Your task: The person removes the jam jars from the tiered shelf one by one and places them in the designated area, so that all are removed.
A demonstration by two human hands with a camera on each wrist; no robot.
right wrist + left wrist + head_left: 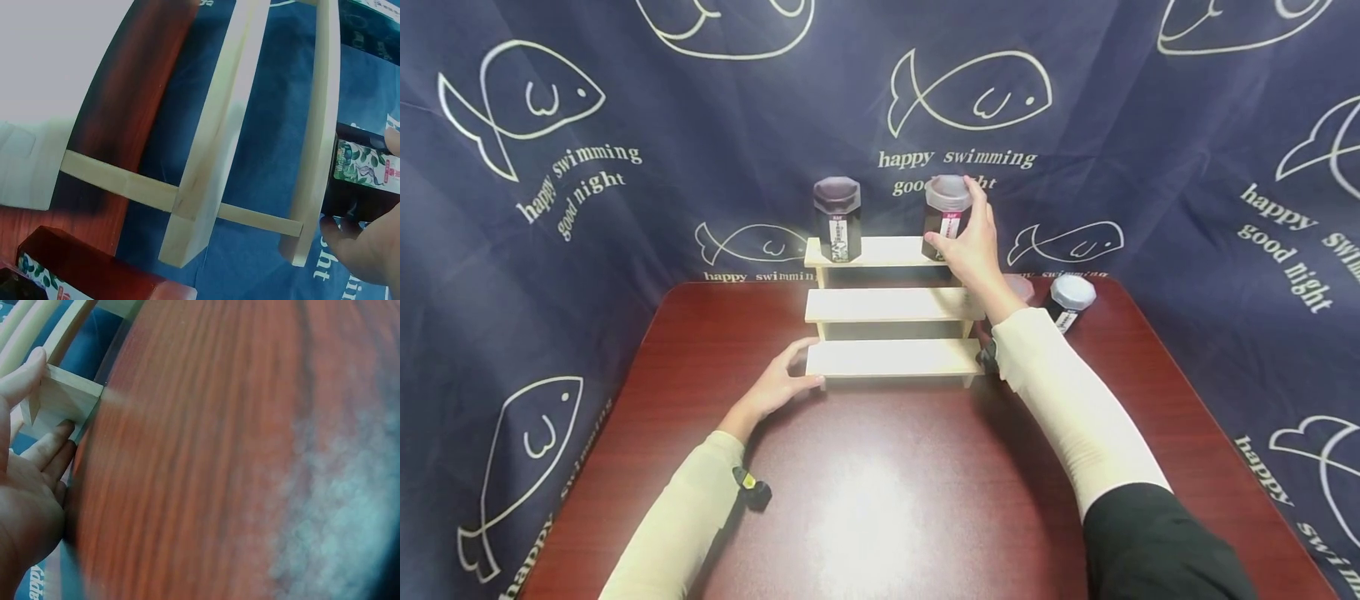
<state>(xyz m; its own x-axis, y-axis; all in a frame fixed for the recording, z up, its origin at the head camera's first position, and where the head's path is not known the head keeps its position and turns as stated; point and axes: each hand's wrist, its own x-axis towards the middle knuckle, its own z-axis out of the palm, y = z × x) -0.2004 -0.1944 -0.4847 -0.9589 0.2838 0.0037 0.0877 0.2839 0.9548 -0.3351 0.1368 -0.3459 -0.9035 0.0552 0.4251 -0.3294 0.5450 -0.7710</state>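
Your right hand (973,246) grips the upright jar (946,215) at the top shelf's (880,250) three o'clock end; your left hand (782,383), fingers relaxed, steadies the bottom shelf (891,358).

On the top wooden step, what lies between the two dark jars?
Only bare pale wood of the top step lies between the dark hexagonal jar and the dark jar in the right hand, as the head view shows.

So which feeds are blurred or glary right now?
Head view: sharp, with a bright glare patch on the glossy dark red wooden table. Left wrist view: tabletop smeared and hazy white at right. Right wrist view: pale stepped wooden shelf sharp, upper left washed out.
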